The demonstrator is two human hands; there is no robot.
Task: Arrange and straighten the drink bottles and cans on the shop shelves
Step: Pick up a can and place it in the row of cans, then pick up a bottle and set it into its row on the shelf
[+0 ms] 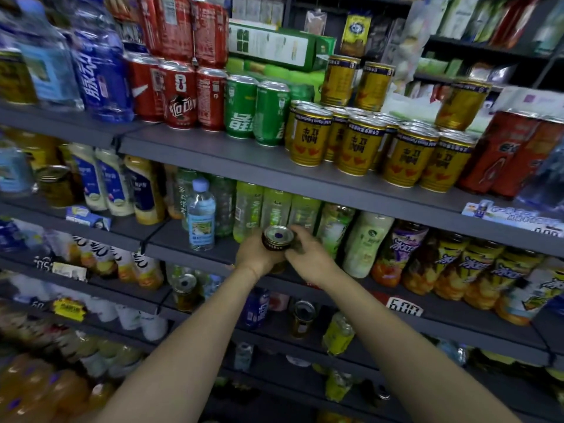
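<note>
both hands [258, 254] [308, 254] grip one metal-lidded can [277, 238], fingers curled.

Two bare forearms come up from the bottom of the frame, the left one from the lower left, the right one from the lower right, both long and slim, narrowing toward the wrists near the centre. No sleeve reaches either arm in view. The left hand [258, 254] and the right hand [308, 254] are bare too, short-nailed where the fingertips show; finer detail is blurred.
</note>
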